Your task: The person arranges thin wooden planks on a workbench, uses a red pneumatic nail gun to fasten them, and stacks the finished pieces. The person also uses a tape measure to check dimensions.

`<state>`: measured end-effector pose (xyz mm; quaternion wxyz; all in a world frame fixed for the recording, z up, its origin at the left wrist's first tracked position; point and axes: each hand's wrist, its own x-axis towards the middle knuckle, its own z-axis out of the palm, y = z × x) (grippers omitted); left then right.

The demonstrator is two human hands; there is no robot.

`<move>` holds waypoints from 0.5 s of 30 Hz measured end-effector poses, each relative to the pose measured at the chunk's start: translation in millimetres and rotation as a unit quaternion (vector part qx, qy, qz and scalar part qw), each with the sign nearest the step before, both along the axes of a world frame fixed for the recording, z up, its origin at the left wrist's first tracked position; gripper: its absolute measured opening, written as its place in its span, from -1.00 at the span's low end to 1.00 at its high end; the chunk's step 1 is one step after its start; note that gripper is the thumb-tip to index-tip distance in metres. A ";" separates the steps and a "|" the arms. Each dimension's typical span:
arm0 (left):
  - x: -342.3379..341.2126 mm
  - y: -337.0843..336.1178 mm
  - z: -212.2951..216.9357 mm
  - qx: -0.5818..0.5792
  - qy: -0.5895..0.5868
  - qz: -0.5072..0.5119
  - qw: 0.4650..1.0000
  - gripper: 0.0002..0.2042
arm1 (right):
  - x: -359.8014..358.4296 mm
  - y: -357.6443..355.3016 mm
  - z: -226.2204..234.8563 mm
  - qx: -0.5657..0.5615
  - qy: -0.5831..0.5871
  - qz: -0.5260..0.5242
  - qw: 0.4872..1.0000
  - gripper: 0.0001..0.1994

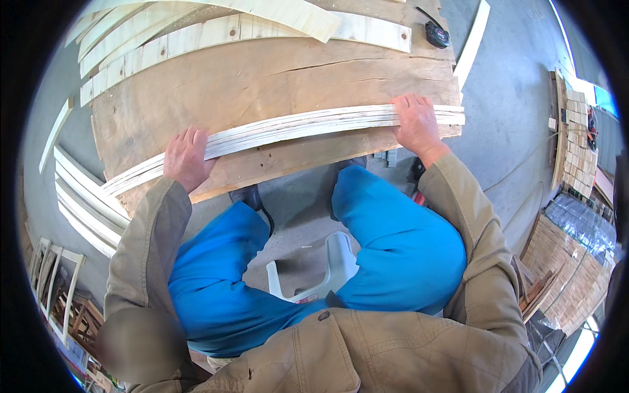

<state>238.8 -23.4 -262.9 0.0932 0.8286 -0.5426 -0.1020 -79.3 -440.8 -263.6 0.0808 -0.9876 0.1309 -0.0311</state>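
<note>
A bundle of long, thin wooden strips (301,126) lies on edge across the near part of a wooden board worktop (216,92). The strips sit tightly side by side, and their pale edges face up. Toward the left end, my left hand (187,159) is closed around the bundle, thumb on the near side. My right hand (417,128) grips it close to the right end, fingers over the far side. Both ends of the bundle reach the worktop's side edges.
Flat plywood strips (255,27) lie at the far side of the worktop, with a black tape measure (437,34) at the far right corner. More strips (88,203) rest low at the left. Wrapped wood stacks (570,262) stand at right. A pale plastic stool (339,259) shows between my legs.
</note>
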 end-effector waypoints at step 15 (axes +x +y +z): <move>-9.9 -20.9 20.1 0.060 0.003 -0.008 0.998 -0.23 | -5.0 -0.2 1.0 0.021 0.019 -0.027 0.999 -0.80</move>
